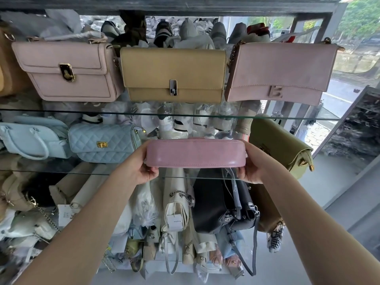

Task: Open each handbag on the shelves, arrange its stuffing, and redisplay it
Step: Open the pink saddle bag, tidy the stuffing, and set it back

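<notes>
Hands: left and right grip pink handbag ends | arms outstretched | above glass shelf

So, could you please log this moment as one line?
left hand: grips pink bag left end | right hand: grips right end | bag: level, at glass shelf

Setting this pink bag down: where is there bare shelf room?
Only gap: middle glass shelf, between quilted blue bag and olive bag, where the pink bag is held. Top three bags sit nearly edge to edge; lower heap crowded.
</notes>
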